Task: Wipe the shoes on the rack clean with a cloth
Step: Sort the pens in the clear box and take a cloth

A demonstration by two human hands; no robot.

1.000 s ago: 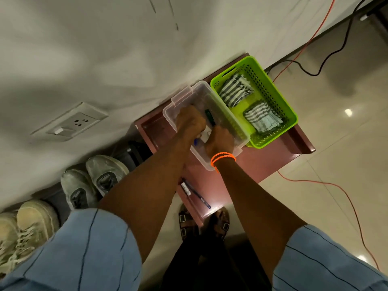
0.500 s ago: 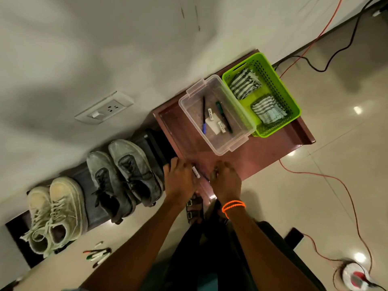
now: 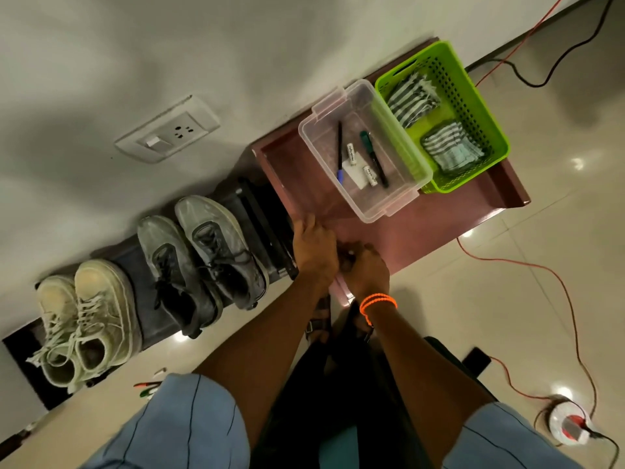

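At the table's (image 3: 422, 228) near edge, both hands, left hand (image 3: 314, 248) and right hand (image 3: 367, 270), are curled around something small (unidentifiable). Cloths (image 3: 451, 154) lie untouched in the green basket (image 3: 487, 123); one should be fetched for the racked grey shoes (image 3: 203, 258).

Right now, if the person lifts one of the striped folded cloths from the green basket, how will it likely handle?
The striped folded cloth in the green perforated plastic basket will probably be floppy: its layers sag unevenly. It is likely light for its size, being thin fabric. It may unfold when pinched by one edge, since nothing visibly holds the folds.
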